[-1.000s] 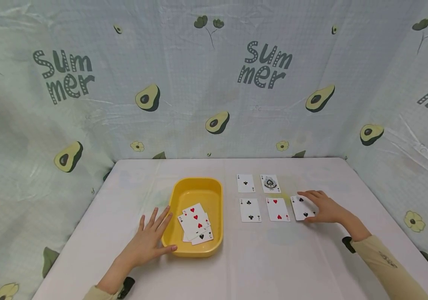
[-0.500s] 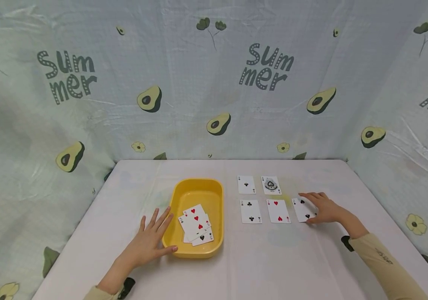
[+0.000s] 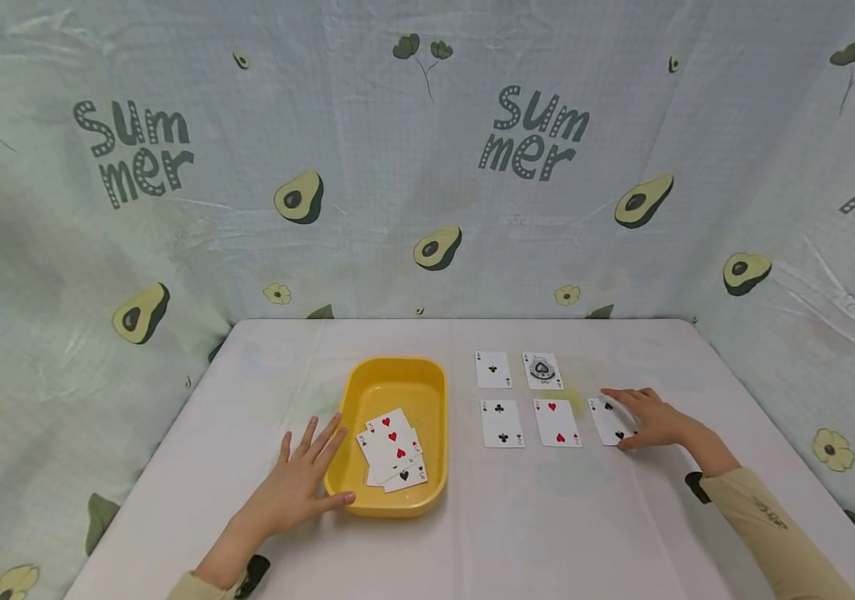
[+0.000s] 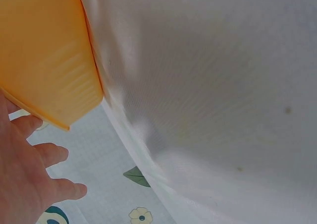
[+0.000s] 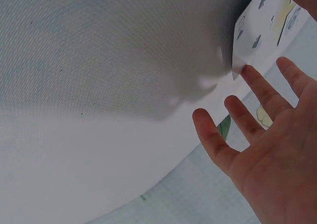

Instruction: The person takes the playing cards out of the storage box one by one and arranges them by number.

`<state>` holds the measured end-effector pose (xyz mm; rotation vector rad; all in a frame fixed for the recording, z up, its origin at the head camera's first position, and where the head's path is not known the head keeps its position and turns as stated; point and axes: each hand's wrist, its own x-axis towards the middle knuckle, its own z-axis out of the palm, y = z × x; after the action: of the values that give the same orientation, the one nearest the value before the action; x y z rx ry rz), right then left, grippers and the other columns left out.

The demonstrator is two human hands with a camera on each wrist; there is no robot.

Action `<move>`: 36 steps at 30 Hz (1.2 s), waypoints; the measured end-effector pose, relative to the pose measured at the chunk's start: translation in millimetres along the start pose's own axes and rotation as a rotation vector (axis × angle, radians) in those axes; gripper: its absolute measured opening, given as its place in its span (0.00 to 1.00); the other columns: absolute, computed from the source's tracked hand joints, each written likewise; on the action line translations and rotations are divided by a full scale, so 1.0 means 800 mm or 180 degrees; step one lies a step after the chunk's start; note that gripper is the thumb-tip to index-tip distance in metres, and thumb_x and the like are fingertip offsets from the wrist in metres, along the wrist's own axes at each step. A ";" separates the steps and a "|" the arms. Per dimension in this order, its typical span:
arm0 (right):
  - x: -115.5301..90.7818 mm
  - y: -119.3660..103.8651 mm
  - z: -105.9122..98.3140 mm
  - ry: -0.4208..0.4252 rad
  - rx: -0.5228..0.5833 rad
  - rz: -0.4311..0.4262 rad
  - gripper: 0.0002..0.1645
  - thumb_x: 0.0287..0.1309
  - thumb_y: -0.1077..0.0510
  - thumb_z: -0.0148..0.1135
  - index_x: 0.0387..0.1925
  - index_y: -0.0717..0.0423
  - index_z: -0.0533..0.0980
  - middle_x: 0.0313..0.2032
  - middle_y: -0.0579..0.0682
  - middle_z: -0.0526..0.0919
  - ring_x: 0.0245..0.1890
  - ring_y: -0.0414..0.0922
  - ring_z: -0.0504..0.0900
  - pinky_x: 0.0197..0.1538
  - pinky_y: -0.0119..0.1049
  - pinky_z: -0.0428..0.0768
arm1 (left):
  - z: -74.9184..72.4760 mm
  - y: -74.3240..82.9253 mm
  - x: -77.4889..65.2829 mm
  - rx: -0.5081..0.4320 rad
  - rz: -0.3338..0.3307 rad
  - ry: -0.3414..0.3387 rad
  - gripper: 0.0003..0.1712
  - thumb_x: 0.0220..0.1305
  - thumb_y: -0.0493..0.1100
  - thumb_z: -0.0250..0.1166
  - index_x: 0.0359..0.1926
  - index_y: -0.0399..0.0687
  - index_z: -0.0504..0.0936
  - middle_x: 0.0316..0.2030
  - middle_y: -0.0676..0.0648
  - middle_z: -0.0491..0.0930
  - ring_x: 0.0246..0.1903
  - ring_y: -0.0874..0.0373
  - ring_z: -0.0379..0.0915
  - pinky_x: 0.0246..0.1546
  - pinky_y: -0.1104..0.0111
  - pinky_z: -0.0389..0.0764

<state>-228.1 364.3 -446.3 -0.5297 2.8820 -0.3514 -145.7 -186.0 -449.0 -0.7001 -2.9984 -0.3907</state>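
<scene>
On the right side of the table, my right hand (image 3: pixel 656 419) holds a spade playing card (image 3: pixel 602 421) by opposite edges, thumb at the near edge and index finger at the far one. Part of that card is hidden under the hand. In the right wrist view an index fingertip meets a corner of the card (image 5: pixel 252 35), while the other fingers stretch out free. My left hand (image 3: pixel 294 482) lies with spread fingers against the left rim of a yellow tray (image 3: pixel 397 371). Inside the tray, a card with red hearts (image 3: pixel 390 442) overlaps a spade card (image 3: pixel 407 477).
Left of the held card lie a two of hearts (image 3: pixel 557 423) and a two of clubs (image 3: pixel 502 423), face up. Behind them are an ace of clubs (image 3: pixel 492 369) and an ace of spades (image 3: pixel 543 371). A printed cloth (image 3: pixel 367 133) hangs behind the table.
My right hand and the spade card have shifted slightly to the right, widening the gap to the two of hearts. The left hand and tray stay in place.
</scene>
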 end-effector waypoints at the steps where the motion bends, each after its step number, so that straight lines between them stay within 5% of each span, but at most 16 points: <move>1: 0.000 0.000 0.000 -0.0001 0.0004 -0.0002 0.51 0.35 0.48 0.71 0.62 0.58 0.58 0.58 0.67 0.64 0.52 0.64 0.61 0.47 0.62 0.68 | 0.000 0.000 0.000 0.0001 0.0004 0.0003 0.51 0.49 0.69 0.56 0.68 0.49 0.51 0.70 0.48 0.43 0.68 0.40 0.37 0.58 0.37 0.42; 24: 0.002 -0.008 -0.005 0.0041 0.0052 0.0061 0.50 0.37 0.47 0.70 0.62 0.56 0.58 0.59 0.66 0.63 0.53 0.63 0.59 0.48 0.63 0.66 | -0.002 0.003 0.000 -0.0015 -0.0020 0.0064 0.51 0.48 0.68 0.58 0.67 0.47 0.53 0.70 0.47 0.45 0.68 0.41 0.35 0.59 0.37 0.41; 36: 0.020 -0.055 -0.002 0.0308 0.0000 -0.0369 0.39 0.47 0.55 0.64 0.62 0.55 0.61 0.58 0.60 0.67 0.53 0.57 0.64 0.49 0.55 0.71 | -0.001 0.003 0.002 -0.0046 -0.0033 0.0021 0.52 0.48 0.69 0.57 0.68 0.49 0.52 0.70 0.48 0.44 0.68 0.40 0.37 0.59 0.37 0.41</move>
<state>-229.3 318.7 -435.5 -0.7005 2.9507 -0.4051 -146.4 -183.3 -447.3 -0.6834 -2.9971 -0.4148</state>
